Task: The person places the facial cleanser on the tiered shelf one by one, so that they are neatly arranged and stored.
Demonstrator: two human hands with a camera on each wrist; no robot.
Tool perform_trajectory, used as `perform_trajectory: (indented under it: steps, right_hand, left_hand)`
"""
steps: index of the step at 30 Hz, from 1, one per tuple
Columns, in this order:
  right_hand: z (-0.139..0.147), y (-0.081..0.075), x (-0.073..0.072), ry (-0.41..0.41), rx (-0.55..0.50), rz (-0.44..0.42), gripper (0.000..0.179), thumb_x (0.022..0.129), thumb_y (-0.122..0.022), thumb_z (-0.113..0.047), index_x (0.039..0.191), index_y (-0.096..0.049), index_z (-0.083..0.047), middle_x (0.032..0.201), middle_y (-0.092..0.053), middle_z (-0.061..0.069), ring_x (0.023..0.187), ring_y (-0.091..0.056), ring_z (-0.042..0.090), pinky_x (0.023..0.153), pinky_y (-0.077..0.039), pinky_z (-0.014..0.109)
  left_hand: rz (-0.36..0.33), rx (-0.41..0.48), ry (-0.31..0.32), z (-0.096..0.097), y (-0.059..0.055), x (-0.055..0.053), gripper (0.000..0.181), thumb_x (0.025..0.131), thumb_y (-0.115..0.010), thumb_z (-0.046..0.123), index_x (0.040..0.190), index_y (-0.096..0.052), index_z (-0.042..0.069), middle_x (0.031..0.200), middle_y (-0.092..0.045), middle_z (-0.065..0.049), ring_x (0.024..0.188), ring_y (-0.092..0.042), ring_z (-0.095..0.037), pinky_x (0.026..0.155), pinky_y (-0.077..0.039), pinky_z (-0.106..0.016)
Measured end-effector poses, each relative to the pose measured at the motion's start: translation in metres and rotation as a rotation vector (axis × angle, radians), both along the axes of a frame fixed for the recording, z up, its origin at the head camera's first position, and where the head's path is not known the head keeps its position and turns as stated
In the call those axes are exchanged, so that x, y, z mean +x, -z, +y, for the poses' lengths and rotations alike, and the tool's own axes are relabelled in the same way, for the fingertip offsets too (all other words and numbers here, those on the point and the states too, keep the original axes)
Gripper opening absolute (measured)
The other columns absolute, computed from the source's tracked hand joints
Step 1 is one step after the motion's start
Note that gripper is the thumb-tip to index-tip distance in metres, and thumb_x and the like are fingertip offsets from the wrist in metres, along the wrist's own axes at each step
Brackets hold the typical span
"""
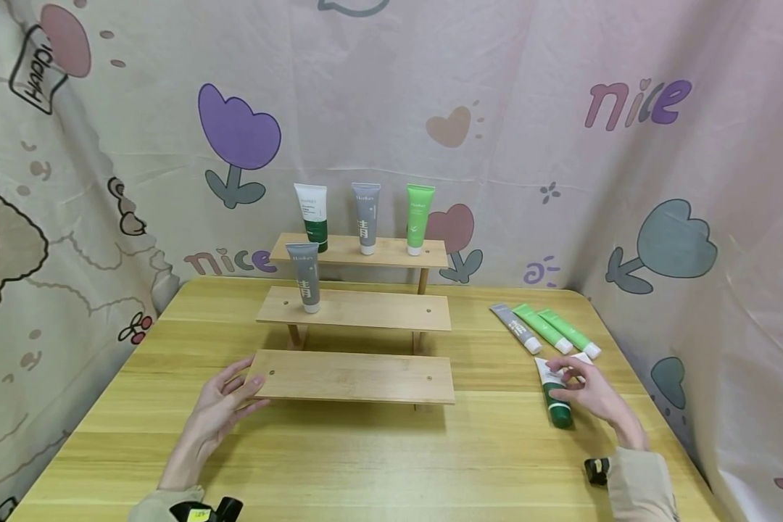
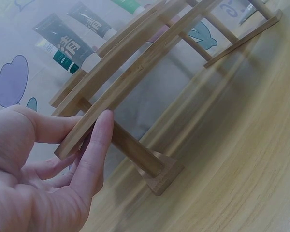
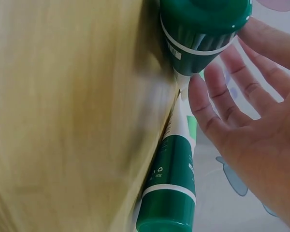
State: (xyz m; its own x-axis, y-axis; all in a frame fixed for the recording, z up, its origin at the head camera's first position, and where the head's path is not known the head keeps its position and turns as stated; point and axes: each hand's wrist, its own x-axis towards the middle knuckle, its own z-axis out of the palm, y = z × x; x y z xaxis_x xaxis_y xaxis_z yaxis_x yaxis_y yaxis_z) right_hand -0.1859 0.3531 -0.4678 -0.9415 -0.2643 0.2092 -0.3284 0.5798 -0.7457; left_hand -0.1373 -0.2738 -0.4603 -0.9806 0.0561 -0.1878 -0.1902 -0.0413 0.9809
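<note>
At the left end of a three-step wooden display stand's lowest board, my left hand pinches the board between thumb and fingers; the left wrist view shows the fingers at its edge. My right hand has its thumb and fingers curved about a white-and-green tube at the table's right side. The tube's green cap is toward the wrist. A second white-and-green tube lies beside it, mostly hidden under the hand in the head view.
On the stand's top board stand a white-and-green tube, a grey tube and a green tube. Another grey tube stands on the middle board. A grey tube and two green tubes lie at the right.
</note>
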Motion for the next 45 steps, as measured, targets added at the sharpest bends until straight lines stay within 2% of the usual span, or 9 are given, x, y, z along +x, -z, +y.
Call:
perform_trajectory:
  steps: [6, 14, 27, 31, 40, 45]
  right_hand:
    - [0.0011, 0.0007, 0.0014, 0.022, 0.044, -0.018, 0.045, 0.077, -0.082, 0.002, 0.117, -0.063, 0.011, 0.103, -0.064, 0.009, 0.082, -0.054, 0.009, 0.067, -0.052, 0.018]
    - [0.0046, 0.0005, 0.0036, 0.043, 0.062, -0.122, 0.051, 0.080, -0.081, -0.001, 0.125, -0.060, 0.010, 0.110, -0.062, 0.022, 0.086, -0.055, 0.008, 0.069, -0.053, 0.016]
    - [0.0065, 0.0007, 0.0072, 0.062, 0.033, -0.190, 0.055, 0.083, -0.079, -0.001, 0.129, -0.053, 0.014, 0.108, -0.063, 0.025, 0.082, -0.057, 0.004, 0.068, -0.052, 0.017]
    - [0.0077, 0.0001, 0.0076, 0.076, 0.049, -0.238, 0.059, 0.084, -0.079, -0.005, 0.132, -0.051, 0.014, 0.114, -0.063, 0.029, 0.089, -0.061, 0.008, 0.072, -0.054, 0.016]
    - [0.0080, -0.0020, 0.0065, 0.075, 0.085, -0.346, 0.063, 0.086, -0.079, -0.013, 0.137, -0.049, 0.011, 0.117, -0.063, 0.027, 0.097, -0.063, 0.018, 0.074, -0.055, 0.018]
    - [0.0070, -0.0045, 0.0057, 0.091, 0.118, -0.369, 0.065, 0.086, -0.080, -0.016, 0.138, -0.050, 0.010, 0.114, -0.064, 0.023, 0.101, -0.061, 0.022, 0.075, -0.054, 0.019]
  left_hand:
    - [0.004, 0.016, -0.004, 0.0000, 0.0003, -0.0001, 0.073, 0.103, -0.057, 0.010, 0.159, -0.012, -0.001, 0.118, -0.045, -0.002, 0.094, -0.064, -0.009, 0.091, -0.064, -0.025]
    - [0.001, 0.013, -0.003, 0.0000, 0.0002, -0.0001, 0.073, 0.103, -0.057, 0.011, 0.159, -0.011, 0.000, 0.118, -0.045, -0.002, 0.093, -0.065, -0.009, 0.091, -0.064, -0.025]
    - [0.004, 0.013, -0.005, 0.0005, -0.0002, 0.0000, 0.073, 0.103, -0.057, 0.010, 0.159, -0.011, -0.001, 0.121, -0.043, -0.004, 0.092, -0.065, -0.009, 0.090, -0.064, -0.024]
    - [-0.002, 0.008, -0.005, 0.0007, -0.0004, -0.0004, 0.074, 0.103, -0.057, 0.011, 0.160, -0.011, 0.000, 0.126, -0.039, -0.006, 0.093, -0.065, -0.009, 0.091, -0.064, -0.024]
    - [0.000, -0.009, 0.000, 0.0010, 0.0001, -0.0005, 0.074, 0.104, -0.057, 0.013, 0.160, -0.010, 0.000, 0.131, -0.038, -0.010, 0.096, -0.065, -0.008, 0.091, -0.064, -0.024]
    - [-0.005, -0.006, -0.011, 0.0010, -0.0002, -0.0005, 0.074, 0.103, -0.057, 0.011, 0.160, -0.011, 0.000, 0.122, -0.041, -0.005, 0.097, -0.062, -0.006, 0.091, -0.064, -0.024]
